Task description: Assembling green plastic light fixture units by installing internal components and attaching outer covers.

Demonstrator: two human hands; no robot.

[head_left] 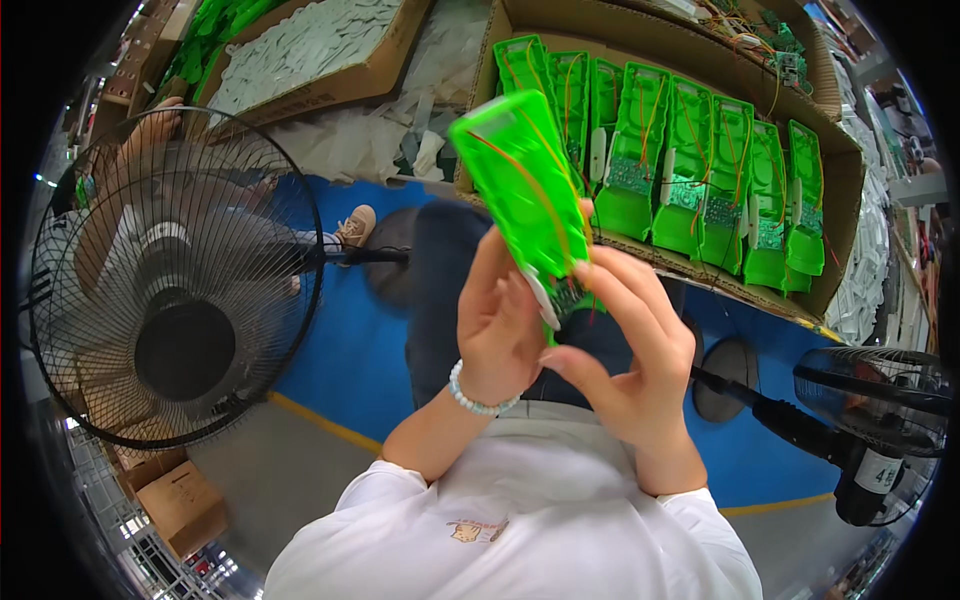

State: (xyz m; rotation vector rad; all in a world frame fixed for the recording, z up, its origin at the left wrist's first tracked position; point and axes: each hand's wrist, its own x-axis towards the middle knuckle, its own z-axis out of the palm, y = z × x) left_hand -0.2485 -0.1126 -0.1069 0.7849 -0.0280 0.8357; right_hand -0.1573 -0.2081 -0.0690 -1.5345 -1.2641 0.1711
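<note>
A bright green plastic housing half (520, 180), long and open-faced, is held up in front of me, tilted with its far end to the left. Red and yellow wires run along its inside, and a small circuit board (566, 292) sits at its near end beside a white strip (541, 298). My left hand (497, 320), with a beaded bracelet at the wrist, is closed round the housing's left side. At the near right end, my right hand (640, 335) has its fingers on the board and wires, thumb apart below. Its fingertips are partly blurred.
A cardboard box (690, 50) at the back right holds several similar green housings (635, 150) with boards and wires. A carton of pale plastic parts (310, 60) stands at back left. Fans flank me: a large one (185, 280) left, another (870, 400) right. Another person's arm (140, 140) shows far left.
</note>
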